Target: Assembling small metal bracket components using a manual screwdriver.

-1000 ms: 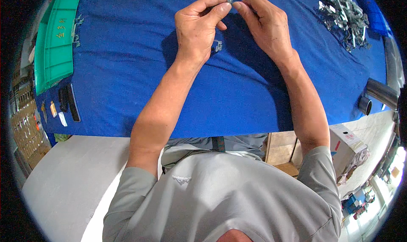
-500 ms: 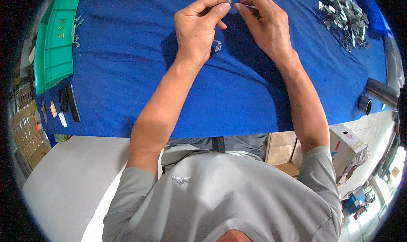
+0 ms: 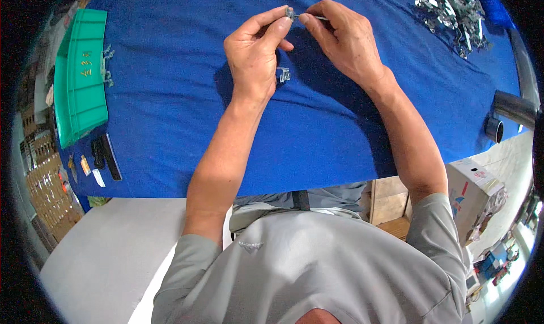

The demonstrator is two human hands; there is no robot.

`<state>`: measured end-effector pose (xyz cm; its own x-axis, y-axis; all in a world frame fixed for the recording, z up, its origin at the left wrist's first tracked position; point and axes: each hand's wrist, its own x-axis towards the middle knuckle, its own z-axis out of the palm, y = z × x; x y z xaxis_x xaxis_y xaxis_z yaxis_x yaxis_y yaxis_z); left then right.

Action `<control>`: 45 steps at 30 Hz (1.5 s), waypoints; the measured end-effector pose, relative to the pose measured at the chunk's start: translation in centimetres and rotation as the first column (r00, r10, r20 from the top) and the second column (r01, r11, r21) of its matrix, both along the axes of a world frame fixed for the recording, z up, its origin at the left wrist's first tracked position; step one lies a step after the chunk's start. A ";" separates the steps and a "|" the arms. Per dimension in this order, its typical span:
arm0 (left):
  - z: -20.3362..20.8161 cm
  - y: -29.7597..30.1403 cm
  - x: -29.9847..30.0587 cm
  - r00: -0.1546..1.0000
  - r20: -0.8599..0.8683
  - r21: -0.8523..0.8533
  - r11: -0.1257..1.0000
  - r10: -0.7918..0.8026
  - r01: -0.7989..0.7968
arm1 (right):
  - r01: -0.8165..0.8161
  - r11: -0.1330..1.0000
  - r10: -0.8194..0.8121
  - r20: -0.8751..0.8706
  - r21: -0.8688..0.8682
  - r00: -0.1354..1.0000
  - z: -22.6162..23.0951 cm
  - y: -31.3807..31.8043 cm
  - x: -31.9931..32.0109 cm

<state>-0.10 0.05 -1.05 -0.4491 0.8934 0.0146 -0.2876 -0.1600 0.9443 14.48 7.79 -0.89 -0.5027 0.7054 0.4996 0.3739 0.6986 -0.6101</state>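
Observation:
Pinched between the thumb and index finger of my left hand point(image 3: 254, 60) is a small shiny metal piece point(image 3: 289, 13). My right hand point(image 3: 347, 39) closes its thumb and fingers on a thin metal rod point(image 3: 319, 18). The rod points toward the metal piece; whether its tip touches or enters it is too small to tell. Both hands hover over the blue cloth point(image 3: 317, 154). Beside my left wrist, a small metal bracket point(image 3: 284, 74) rests on the cloth.
A green plastic crate point(image 3: 85, 111) stands on the left, with metal brackets point(image 3: 107, 66) along its side. Several small items lie near the left corner, including a black bar point(image 3: 112, 157). A pile of metal parts point(image 3: 453, 18) is far right, above a dark tube point(image 3: 514, 109).
The whole view has turned slightly, shifting the table and crate in the picture. Both hands appear a little lower and further left, keeping the same grip on the metal piece and rod.

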 end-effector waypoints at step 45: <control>-0.2 -0.2 0.3 0.994 -0.106 0.002 1.000 0.028 -0.028 | 0.005 0.997 -0.019 -0.176 -0.082 0.984 0.9 -0.8 -0.5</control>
